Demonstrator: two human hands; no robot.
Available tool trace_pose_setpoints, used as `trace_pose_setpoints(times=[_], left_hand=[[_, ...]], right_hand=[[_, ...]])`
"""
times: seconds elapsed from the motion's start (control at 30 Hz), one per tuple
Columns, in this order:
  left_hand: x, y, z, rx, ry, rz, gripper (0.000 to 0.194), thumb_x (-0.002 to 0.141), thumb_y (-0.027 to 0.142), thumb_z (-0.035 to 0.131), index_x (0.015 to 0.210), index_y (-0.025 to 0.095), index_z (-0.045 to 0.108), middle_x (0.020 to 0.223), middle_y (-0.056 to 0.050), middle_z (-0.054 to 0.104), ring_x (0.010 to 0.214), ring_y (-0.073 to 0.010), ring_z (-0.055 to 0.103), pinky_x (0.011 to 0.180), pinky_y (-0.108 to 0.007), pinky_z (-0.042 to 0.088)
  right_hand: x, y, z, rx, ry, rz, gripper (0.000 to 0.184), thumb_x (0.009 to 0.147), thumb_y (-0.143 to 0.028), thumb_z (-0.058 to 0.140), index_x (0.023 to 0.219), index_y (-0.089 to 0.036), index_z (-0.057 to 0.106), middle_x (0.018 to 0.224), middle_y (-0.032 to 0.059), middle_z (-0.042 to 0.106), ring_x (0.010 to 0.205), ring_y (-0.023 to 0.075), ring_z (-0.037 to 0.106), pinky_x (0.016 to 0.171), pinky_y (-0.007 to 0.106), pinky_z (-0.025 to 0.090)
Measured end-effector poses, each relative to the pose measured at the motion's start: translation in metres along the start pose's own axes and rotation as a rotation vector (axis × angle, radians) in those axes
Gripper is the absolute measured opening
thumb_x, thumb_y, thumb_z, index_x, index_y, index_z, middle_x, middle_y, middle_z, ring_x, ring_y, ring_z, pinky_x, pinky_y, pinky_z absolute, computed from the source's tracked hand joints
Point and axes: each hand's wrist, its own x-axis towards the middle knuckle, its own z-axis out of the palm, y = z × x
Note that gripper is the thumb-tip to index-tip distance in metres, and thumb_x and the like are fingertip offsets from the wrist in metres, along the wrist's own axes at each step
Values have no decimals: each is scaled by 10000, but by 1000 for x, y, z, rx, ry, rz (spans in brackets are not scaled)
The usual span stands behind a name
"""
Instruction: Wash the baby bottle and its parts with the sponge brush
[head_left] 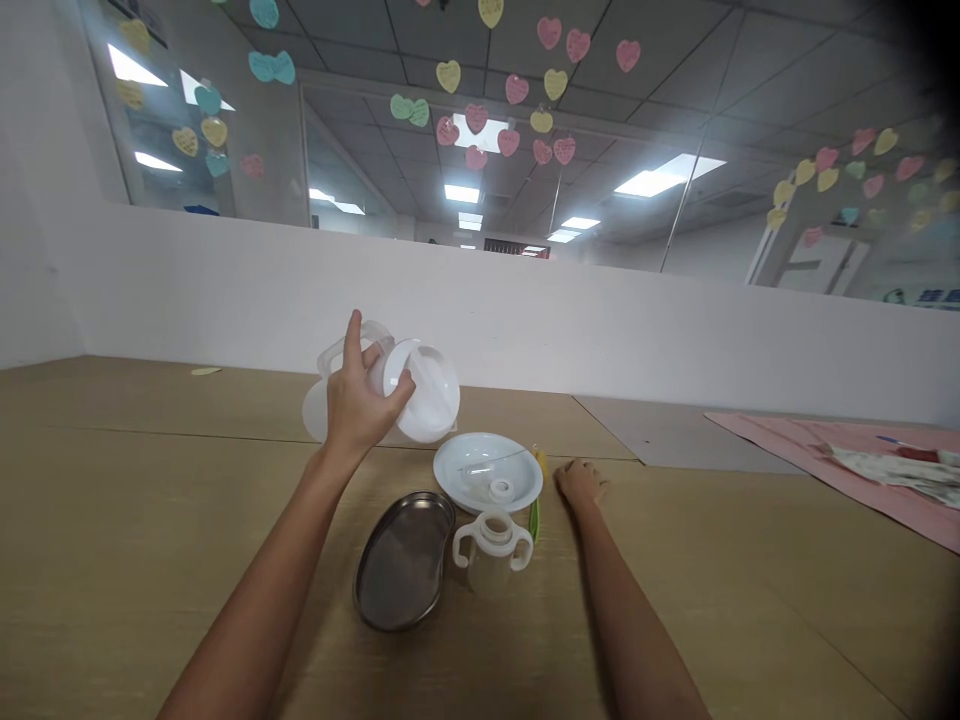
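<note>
Left of the plate [519, 488], the fingers [396, 386] of the left hand [358, 405] clench a white cup [424, 392]. The right hand [581, 483] lies released just beside it.

Here are one left hand [364, 400], one right hand [581, 483], one white plastic container [427, 392], one metal tray [401, 562], one white plate [487, 472], one two-handled cup [493, 550], one thin green-yellow stick [534, 515], and many paper hearts [475, 118], too many for count exactly.

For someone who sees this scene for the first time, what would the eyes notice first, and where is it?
The colourful paper hearts stand out first, high on the glass above the white wall. Lower, over the wooden table, the left hand holds up a round white plastic piece. Nearer the person lies a steel kidney dish, beside a two-handled cup.
</note>
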Motion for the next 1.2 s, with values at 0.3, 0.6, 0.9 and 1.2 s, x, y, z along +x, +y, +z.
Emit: trace_pose_setpoints(times=[0.3, 0.6, 0.9, 1.2], left_hand=[[-1, 4, -1, 24, -53, 63, 769, 674, 313, 553, 1348, 163, 215, 1066, -67, 628, 983, -212, 571, 868, -320, 438], [-4, 9, 1, 31, -74, 84, 835, 661, 316, 558, 1368, 187, 131, 1067, -64, 623, 908, -203, 592, 829, -324, 457], [-4, 4, 1, 57, -92, 79, 815, 658, 351, 555, 1363, 177, 185, 997, -42, 641, 877, -197, 599, 815, -320, 470], [-3, 3, 2, 78, -72, 138, 812, 651, 362, 552, 1357, 162, 206, 988, -51, 643, 903, -205, 597, 834, -331, 464]], right_hand=[[12, 1, 5, -54, -17, -9, 353, 774, -257, 375, 1021, -91, 565, 1123, 190, 515, 1087, 302, 441, 869, 448, 272], [9, -1, 7, -93, -4, -34, 379, 782, -255, 357, 1054, -71, 545, 1137, 204, 507, 1090, 308, 432, 865, 456, 271], [9, -1, 12, -118, 13, -53, 386, 794, -244, 332, 1059, -56, 540, 1132, 219, 508, 1091, 312, 431, 851, 460, 276], [8, -2, 13, -159, 28, -61, 383, 809, -240, 319, 1060, -58, 543, 1124, 217, 512, 1071, 308, 446, 844, 461, 279]])
